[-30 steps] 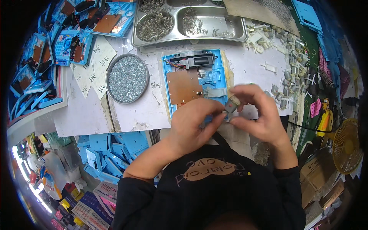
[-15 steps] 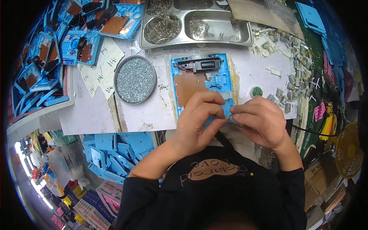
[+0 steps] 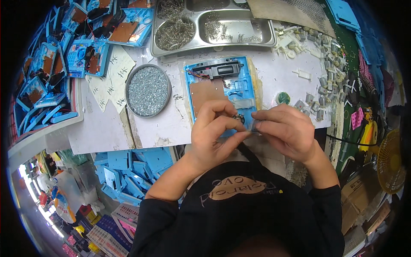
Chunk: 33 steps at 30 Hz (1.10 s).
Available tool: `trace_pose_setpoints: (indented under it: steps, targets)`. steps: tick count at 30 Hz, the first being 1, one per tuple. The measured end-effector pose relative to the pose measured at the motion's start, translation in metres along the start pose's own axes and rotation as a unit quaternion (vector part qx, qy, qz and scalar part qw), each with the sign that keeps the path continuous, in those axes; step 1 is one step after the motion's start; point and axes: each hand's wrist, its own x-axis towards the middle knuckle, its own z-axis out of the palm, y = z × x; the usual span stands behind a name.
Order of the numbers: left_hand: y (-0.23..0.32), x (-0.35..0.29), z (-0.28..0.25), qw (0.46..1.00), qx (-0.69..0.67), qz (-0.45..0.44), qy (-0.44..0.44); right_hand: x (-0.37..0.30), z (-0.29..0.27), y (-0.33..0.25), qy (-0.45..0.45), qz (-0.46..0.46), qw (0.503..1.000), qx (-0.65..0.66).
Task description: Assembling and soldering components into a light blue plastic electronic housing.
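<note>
My left hand and my right hand meet over the near edge of a blue plastic casing. The casing lies open on the white table, with a brown circuit board and a black module with thin wires inside. A small round metallic part shows between the curled fingers of my left hand. My right thumb and fingers pinch a small greyish piece, blurred and mostly hidden, close to my left thumb tip.
Left of the casing stands a round tray of tiny metal screws. A steel compartment tray with small springs lies beyond. White plastic parts and grey metal blocks cover the right side. Blue casings pile up at far left, more below the table.
Both hands have stayed together near the casing's edge, with small finger shifts. The round metallic part now shows in my left hand. The whole view has shifted slightly.
</note>
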Motion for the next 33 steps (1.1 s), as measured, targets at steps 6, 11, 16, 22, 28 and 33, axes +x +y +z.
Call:
trace_pose_setpoints:
  steps: [6,11,16,22,28,33]
  targets:
    - [-0.022,0.035,-0.016,0.990,0.138,-0.020,-0.009,-0.002,-0.011,0.023,0.056,0.015,0.997,-0.052]
    - [-0.030,0.057,-0.006,0.945,0.316,0.064,-0.061,0.005,-0.007,0.038,0.115,0.050,0.992,-0.027]
    - [-0.026,0.047,-0.019,0.947,0.287,0.085,-0.118,0.006,0.006,0.040,0.103,0.122,0.987,-0.004]
    - [-0.009,-0.005,-0.028,0.950,0.276,0.034,-0.143,0.023,0.021,0.046,0.034,0.084,0.995,-0.041]
    - [-0.053,0.009,-0.054,0.961,0.243,-0.063,0.118,0.027,0.031,0.053,0.009,0.125,0.988,-0.093]
    - [-0.066,0.031,-0.050,0.967,0.224,-0.066,0.102,0.031,0.034,0.055,-0.011,0.146,0.982,-0.121]
